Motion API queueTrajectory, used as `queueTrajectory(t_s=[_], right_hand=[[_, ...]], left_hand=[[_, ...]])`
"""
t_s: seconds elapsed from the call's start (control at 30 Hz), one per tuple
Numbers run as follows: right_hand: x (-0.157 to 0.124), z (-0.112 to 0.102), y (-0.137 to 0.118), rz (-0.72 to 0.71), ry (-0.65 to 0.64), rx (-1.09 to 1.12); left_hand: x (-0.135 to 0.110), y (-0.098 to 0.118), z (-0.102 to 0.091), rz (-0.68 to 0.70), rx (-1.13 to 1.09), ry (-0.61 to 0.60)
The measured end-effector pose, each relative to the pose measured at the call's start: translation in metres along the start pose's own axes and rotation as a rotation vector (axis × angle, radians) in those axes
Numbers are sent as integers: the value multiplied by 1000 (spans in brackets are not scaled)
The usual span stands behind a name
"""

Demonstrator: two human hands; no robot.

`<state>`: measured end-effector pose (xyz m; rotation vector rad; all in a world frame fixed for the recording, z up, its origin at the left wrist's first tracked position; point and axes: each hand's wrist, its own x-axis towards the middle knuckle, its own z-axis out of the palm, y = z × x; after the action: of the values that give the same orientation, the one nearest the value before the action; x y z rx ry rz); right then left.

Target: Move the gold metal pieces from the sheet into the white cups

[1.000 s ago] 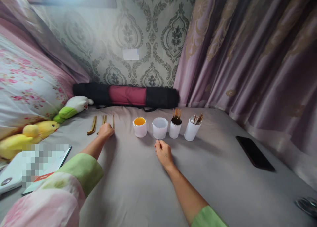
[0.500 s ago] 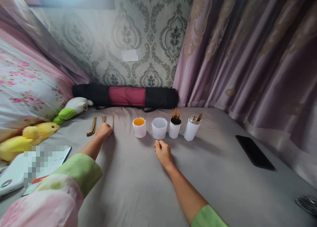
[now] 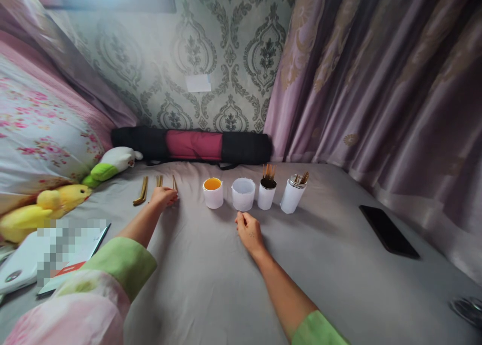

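My left hand (image 3: pixel 164 197) reaches to the sheet at the left, its fingers bent around the lower part of a thin gold-coloured utensil (image 3: pixel 174 182); their tips cover that end. Just behind the hand lie more slim gold handles (image 3: pixel 159 181), with their lower ends hidden. Left of these is a small bundle of gold spoons (image 3: pixel 141 192). My right hand (image 3: pixel 248 232) rests on the sheet with curled fingers, nothing visible in it. Right behind it stands a white-wrapped cup (image 3: pixel 243 200). Another wrapped cup, orange inside (image 3: pixel 213 198), stands to its left.
Two taller white-wrapped holders, one with thin sticks (image 3: pixel 267 199) and one tilted with brown sticks (image 3: pixel 292 199), stand at the right. A black phone (image 3: pixel 389 232) lies farther right. Plush toys (image 3: pixel 62 199) and a tablet-like device (image 3: pixel 81 259) are at the left; a rolled bag (image 3: pixel 194 145) lies along the wall.
My left hand has shifted slightly to the right, and its fingers now reach out more beside the thin gold utensil. My right hand stays in place.
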<state>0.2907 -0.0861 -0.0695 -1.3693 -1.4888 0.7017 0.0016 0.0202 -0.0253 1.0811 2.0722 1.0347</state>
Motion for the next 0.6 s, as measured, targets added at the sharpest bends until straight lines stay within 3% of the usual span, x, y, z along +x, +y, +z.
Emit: queueTrajectory(t_s=[0.27,0.6], right_hand=[[0,-1,-1,-3,-8,15],[0,-2,-3,12,-14,18]], left_hand=[[-18,-1,6,-142,-405,-94],[-36,-10,17,-176,-666,-192]])
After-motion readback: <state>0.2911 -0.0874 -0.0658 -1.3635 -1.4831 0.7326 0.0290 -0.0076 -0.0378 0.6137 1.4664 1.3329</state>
